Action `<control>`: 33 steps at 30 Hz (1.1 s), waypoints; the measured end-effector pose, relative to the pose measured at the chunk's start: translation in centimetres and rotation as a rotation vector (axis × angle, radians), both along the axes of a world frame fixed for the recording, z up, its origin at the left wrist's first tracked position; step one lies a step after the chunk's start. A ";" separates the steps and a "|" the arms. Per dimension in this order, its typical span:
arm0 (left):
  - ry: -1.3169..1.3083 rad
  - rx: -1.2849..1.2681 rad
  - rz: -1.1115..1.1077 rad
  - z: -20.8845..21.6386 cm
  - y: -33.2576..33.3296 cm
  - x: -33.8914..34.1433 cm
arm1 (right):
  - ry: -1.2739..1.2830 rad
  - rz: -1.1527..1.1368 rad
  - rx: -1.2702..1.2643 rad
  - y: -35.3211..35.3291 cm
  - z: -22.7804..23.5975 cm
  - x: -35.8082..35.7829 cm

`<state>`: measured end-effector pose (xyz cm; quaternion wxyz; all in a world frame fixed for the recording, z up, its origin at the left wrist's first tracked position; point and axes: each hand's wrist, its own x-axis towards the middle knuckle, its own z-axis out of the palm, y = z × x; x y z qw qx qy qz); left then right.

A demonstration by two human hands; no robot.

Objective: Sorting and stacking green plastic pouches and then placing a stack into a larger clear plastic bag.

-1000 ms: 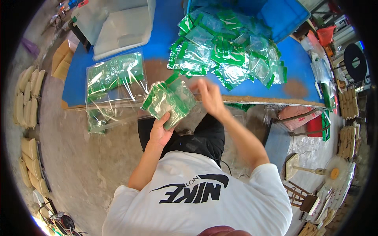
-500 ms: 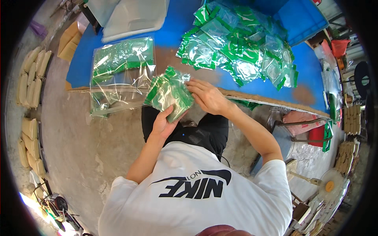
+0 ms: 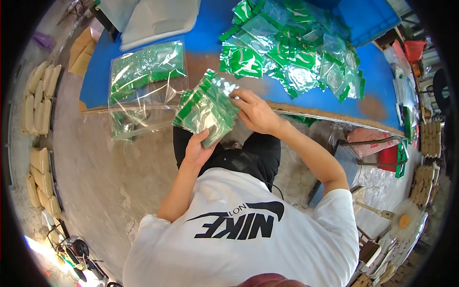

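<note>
My left hand [image 3: 198, 149] grips the lower end of a small stack of clear and green plastic packets [image 3: 205, 107], thumb on top. At the stack's upper right edge, the fingers of my right hand [image 3: 256, 111] are bent and closed on the corner of a packet. The stack is slightly fanned, above my lap at the table's front edge. To its left lies a large clear bag [image 3: 165, 88] with rows of similar green packets inside, its near end hanging over the edge. A loose heap of the same packets [image 3: 296, 60] spreads over the table to the right.
The blue table [image 3: 377, 107] has a worn brown front edge. Clear plastic sheets [image 3: 160, 21] lie at the back left, and a blue bin [image 3: 370, 21] stands behind the heap. A fan [image 3: 404, 220] stands at the lower right; stacked tan packs [image 3: 42, 98] line the left.
The packets in my hands are spread a little wider, with one corner reaching higher. My right hand has shifted slightly right. The whole view has tilted a little.
</note>
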<state>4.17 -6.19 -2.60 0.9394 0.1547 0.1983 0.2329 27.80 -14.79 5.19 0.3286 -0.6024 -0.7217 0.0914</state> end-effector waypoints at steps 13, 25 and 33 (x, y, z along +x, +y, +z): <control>-0.040 0.142 -0.055 -0.5 1.6 -2.8 | -0.354 -0.201 0.097 -0.6 -1.4 2.0; 0.014 0.004 -0.057 -1.7 0.5 0.2 | 0.452 -0.437 -0.156 1.9 2.5 0.2; -0.292 -0.075 -0.149 0.9 0.2 -1.5 | -0.208 -0.188 -0.143 2.2 0.4 -0.9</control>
